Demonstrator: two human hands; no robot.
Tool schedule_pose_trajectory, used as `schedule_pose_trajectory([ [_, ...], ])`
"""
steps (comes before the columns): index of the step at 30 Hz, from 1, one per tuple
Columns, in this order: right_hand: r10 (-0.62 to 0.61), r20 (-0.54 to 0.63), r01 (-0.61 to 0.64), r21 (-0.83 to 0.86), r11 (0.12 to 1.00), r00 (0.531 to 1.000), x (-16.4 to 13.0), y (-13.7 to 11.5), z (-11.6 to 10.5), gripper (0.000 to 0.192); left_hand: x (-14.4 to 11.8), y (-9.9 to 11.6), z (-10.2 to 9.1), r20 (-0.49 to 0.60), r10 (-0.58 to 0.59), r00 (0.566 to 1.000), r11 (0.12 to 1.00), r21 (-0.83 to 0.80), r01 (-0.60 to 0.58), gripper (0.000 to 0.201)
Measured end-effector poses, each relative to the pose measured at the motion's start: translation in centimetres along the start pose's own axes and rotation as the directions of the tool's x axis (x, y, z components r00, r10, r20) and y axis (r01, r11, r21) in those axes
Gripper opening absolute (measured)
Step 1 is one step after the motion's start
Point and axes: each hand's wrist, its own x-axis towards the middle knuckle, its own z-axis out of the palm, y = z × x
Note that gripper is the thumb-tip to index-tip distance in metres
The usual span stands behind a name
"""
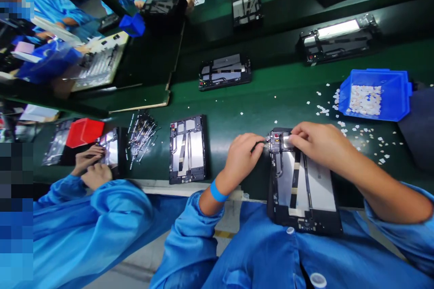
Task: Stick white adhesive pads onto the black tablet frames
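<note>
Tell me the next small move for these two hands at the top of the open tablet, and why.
Probably press the part down: the left hand holds a thin dark tool at the top corner of the open black tablet chassis, where the right hand pinches something.

Long green belt (257, 99), open black tablets (188, 149) on it, blue tray (375, 95), tiny white bits (368, 137), red box (84, 132)

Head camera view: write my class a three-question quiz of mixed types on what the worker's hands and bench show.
1. True or false: the left hand holds a thin dark tool.
2. Where does the blue bin sit relative to the open device? A) upper right B) lower left
3. Fill in: the right hand rests on the device's ___ end.

Key: 1 true; 2 A; 3 far (top).
</note>
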Motion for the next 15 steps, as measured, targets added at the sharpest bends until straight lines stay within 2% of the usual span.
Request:
schedule_pose_trajectory([
  [2, 0.022, 0.058, -0.018, -0.056, 0.998, 0.998, 1.6, -1.4, 1.2, 0.024, 0.3, -0.5, 0.2, 0.064, 0.087, 0.994, 0.991, 0.098, -0.093, 0.022],
  [4, 0.079, 0.118, -0.065, -0.113, 0.991, 0.99, 2.9, -1.9, 1.6, 0.025, 0.6, -0.7, 0.6, 0.123, 0.121, 0.985, 0.979, 0.151, -0.139, 0.027],
  [8, 0.168, 0.162, -0.13, -0.219, 0.967, 0.972, 3.7, -1.9, 1.7, 0.024, 0.9, -0.7, 1.2, 0.188, 0.126, 0.974, 0.971, 0.179, -0.16, 0.03],
  [15, 0.202, 0.189, -0.144, -0.279, 0.949, 0.961, 3.9, -2.2, 1.8, 0.028, 1.3, -0.9, 1.7, 0.214, 0.151, 0.965, 0.957, 0.214, -0.197, 0.031],
])
